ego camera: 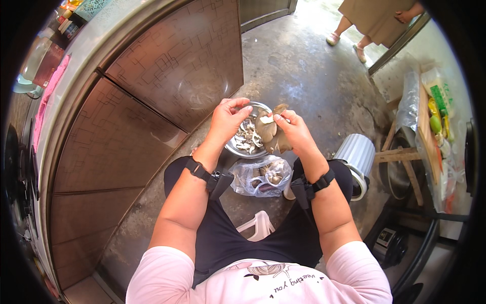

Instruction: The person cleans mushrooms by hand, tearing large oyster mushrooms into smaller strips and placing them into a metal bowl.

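My right hand (294, 127) grips a cluster of grey-brown oyster mushrooms (269, 129), its pale stem end between thumb and fingers. To its left, my left hand (229, 117) hovers over the near-left rim of a metal bowl (243, 155). The left thumb and forefinger are slightly apart, with nothing visible between them. Torn mushroom strips (248, 137) lie in the bowl, which the held cluster partly covers. A clear plastic bag (243, 182) with more mushrooms (274, 173) rests between my knees, just on the near side of the bowl.
Brown cabinet doors (174, 57) stand at left below a counter (85, 49). Right of my knee is a ribbed light-grey bin (355, 148). Farther right are a wooden stand (398, 155) and a large metal pan (396, 174). A person (374, 19) stands at the doorway.
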Available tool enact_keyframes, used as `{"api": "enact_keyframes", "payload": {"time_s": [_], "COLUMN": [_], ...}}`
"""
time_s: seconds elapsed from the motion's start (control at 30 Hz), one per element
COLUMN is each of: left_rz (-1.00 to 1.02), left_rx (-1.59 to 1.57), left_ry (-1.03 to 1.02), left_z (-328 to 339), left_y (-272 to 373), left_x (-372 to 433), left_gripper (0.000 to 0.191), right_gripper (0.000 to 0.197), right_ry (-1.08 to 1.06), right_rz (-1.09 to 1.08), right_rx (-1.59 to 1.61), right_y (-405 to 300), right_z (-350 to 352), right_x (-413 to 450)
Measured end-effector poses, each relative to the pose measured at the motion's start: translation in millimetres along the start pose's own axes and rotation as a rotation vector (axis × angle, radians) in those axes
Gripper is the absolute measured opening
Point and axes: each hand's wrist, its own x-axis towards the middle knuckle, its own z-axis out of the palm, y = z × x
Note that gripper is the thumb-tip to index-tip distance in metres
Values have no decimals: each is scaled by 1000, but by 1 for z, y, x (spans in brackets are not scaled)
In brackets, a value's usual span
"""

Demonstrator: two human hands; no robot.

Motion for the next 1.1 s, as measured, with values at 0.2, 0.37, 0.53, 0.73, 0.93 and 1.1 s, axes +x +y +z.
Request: {"api": "enact_keyframes", "payload": {"time_s": [0.2,0.37,0.53,0.73,0.93,1.1], "left_rz": [18,59,-5,30,43,3], "left_rx": [-77,9,-46,67,82,-48], "left_ry": [-230,-272,-314,-317,-301,-270], "left_z": [13,17,15,17,20,19], "left_y": [-7,-16,-18,-12,-10,-15], "left_x": [-4,-2,0,-4,-6,-1], "left_gripper": [19,12,10,10,9,7], "right_gripper": [17,18,19,14,17,16], "right_ry": [-14,-15,57,27,-5,82], "right_rz": [-220,-244,-192,-172,-170,-41], "right_rx": [-503,-555,-382,-524,-342,-201], "right_y": [14,16,15,17,17,14], "right_z": [1,1,3,-2,-1,3], "right_x": [3,4,6,7,5,4]}}
